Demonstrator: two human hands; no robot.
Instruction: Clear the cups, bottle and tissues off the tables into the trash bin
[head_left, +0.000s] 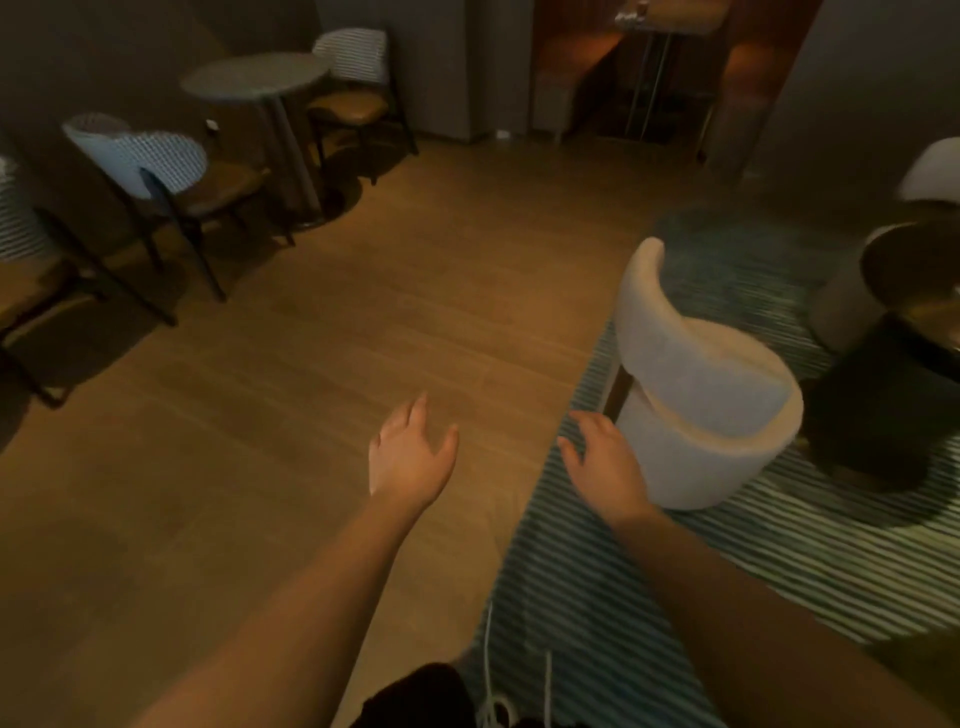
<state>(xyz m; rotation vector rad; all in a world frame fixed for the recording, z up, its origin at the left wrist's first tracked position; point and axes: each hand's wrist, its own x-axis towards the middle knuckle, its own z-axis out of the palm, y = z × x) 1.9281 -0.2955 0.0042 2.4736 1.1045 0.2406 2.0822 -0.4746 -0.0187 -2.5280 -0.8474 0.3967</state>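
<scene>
Bare hands (413, 457) (605, 462), nothing held

Both bare forearms reach forward and down from the bottom edge, roughly parallel, the two hands near each other but apart. Left hand (410, 457) is back-up, fingers loosely spread and slightly curled, thumb out toward the right, nothing in its grip. Right hand (602, 462) is also back-up, fingers bent downward, thumb pointing left, empty too. Neither hand touches anything.

Café/lounge: round table (255, 80) w/ chairs (156, 171), armchair (696, 395), striped rug (597, 597).
</scene>
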